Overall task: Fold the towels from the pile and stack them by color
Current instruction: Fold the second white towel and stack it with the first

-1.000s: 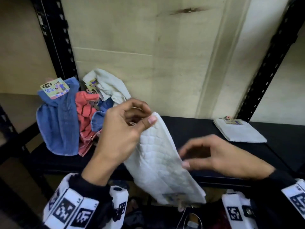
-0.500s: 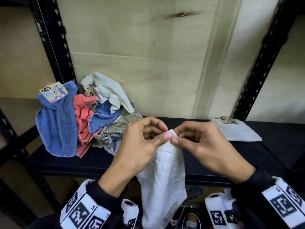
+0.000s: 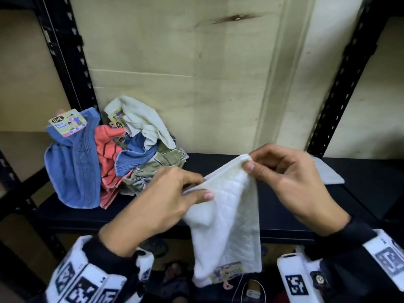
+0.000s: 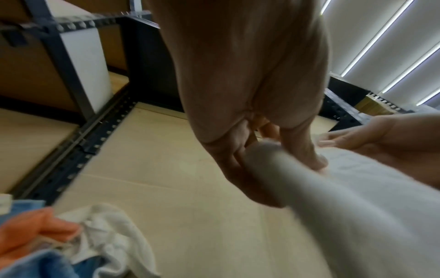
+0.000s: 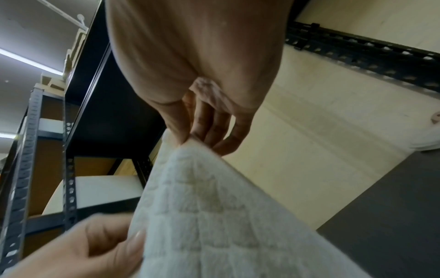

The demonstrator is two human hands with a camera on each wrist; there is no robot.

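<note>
- While one folded white towel already lies flat on the black shelf board at the right of the head view, partly hidden behind the right hand, most of the job looks undone: only that one piece seems stacked.
- Unfolded pile sits at left of frame on the same shelf: blue ribbed towel with a paper label, coral striped towel, second blue one, cream towel on top, olive-grey striped one at the front. All crumpled, none sorted by colour.
- White quilted terry towel is in hand, held in the air in front of the shelf edge, centre to lower centre of frame; not yet folded, I judge it is being opened out for the first fold.
- Left hand: thumb and fingers curled, pinching the top edge at its left end.
- Right hand: thumb and forefinger pinching the upper right corner, other fingers loosely curled; right wrist view confirms the pinch.
- Held edge slopes up toward the right of frame.
- Long axis runs roughly top to bottom of frame; towel hangs down, paper label at the lower end.
- Left wrist view is blurred.
</note>
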